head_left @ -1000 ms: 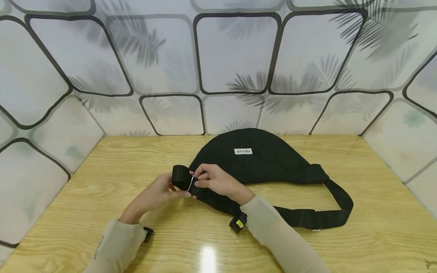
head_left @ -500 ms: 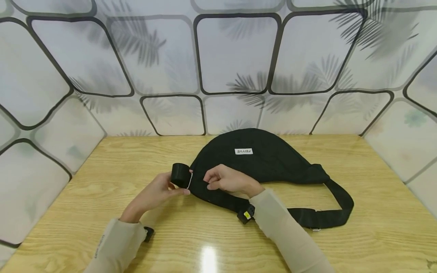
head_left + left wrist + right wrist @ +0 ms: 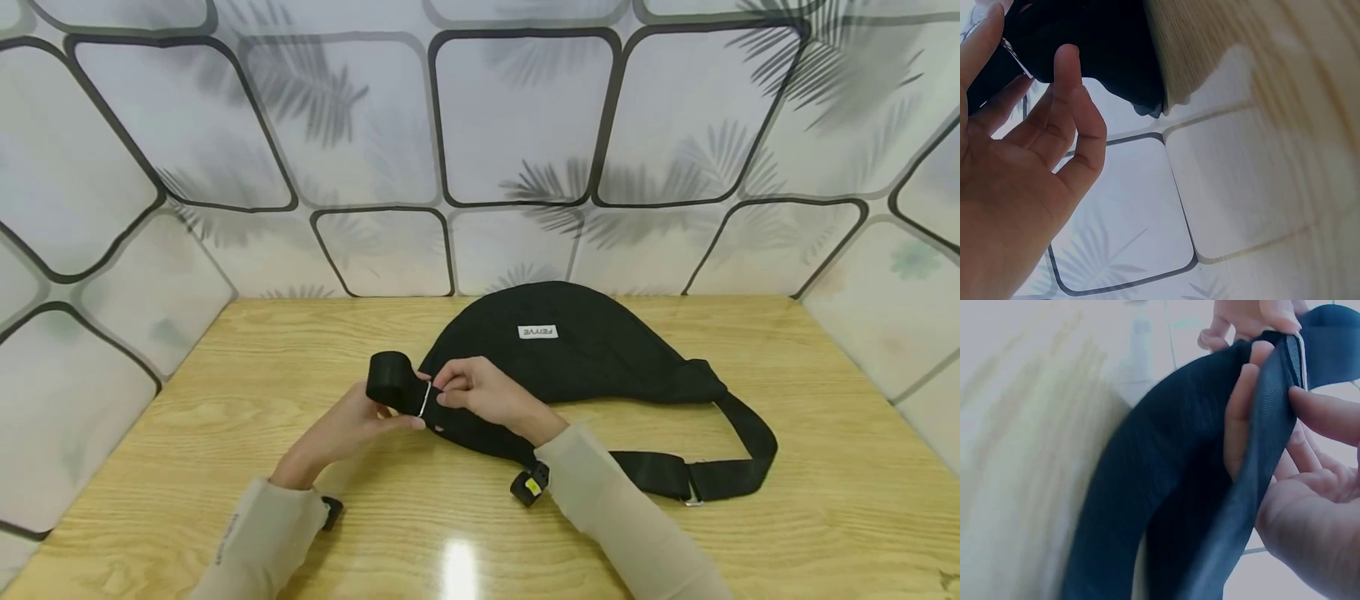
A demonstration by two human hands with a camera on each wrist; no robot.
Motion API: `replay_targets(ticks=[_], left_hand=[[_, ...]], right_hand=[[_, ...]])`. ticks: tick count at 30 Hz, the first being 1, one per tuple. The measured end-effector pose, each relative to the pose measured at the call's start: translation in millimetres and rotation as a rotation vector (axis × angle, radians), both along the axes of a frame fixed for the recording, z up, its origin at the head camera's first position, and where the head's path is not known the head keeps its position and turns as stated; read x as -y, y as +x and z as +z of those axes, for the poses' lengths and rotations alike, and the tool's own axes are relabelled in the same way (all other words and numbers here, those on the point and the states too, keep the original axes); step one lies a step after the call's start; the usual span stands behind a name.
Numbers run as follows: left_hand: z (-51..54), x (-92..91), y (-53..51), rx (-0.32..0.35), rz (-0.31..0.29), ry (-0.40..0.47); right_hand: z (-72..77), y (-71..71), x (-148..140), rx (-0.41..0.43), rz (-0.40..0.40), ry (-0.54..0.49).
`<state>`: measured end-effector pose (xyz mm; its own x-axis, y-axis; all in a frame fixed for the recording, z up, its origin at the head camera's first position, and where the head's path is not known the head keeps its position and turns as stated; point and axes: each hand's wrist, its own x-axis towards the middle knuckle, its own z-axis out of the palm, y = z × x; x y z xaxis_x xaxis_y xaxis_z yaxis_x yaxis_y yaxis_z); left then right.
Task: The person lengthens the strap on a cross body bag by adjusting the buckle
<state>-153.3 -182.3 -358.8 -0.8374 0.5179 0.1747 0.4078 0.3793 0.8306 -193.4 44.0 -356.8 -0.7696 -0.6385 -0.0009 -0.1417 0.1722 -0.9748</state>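
A black waist bag (image 3: 600, 358) with a white label (image 3: 537, 332) lies on the table. At its left end, my left hand (image 3: 352, 429) holds a silver metal strap slider (image 3: 425, 400) between thumb and fingers. A loop of black webbing strap (image 3: 388, 379) stands out to the left of that slider. My right hand (image 3: 491, 400) pinches the strap just right of the slider. In the right wrist view, thumb and fingers of the right hand (image 3: 1322, 500) are on either side of the webbing (image 3: 1266, 425), close to the slider (image 3: 1302, 359).
The bag's strap (image 3: 731, 477) curves round on the right, with a second metal slider (image 3: 692, 502) on it. The wooden table (image 3: 262, 358) meets a patterned cloth wall (image 3: 517, 117) at the back and sides. Small black devices (image 3: 530, 485) sit at both wrists.
My right hand drew away to the right half a second ago and is now back beside the slider. The strap loop has shifted slightly left and up; my left hand keeps its hold.
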Motion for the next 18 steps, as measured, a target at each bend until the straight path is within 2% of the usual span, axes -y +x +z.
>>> replay_targets(ticks=[9, 14, 18], left_hand=[[-1.0, -2.1, 0.5, -0.036, -0.005, -0.021], [-0.2, -1.8, 1.8, -0.059, 0.023, -0.034], [0.6, -3.4, 1.5, -0.049, 0.038, -0.039]], right_hand=[[-3.6, 5.7, 7.1, -0.002, -0.077, -0.050], [-5.9, 6.2, 10.0, -0.006, -0.101, -0.076], [-5.8, 5.0, 8.9, -0.014, -0.104, -0.088]])
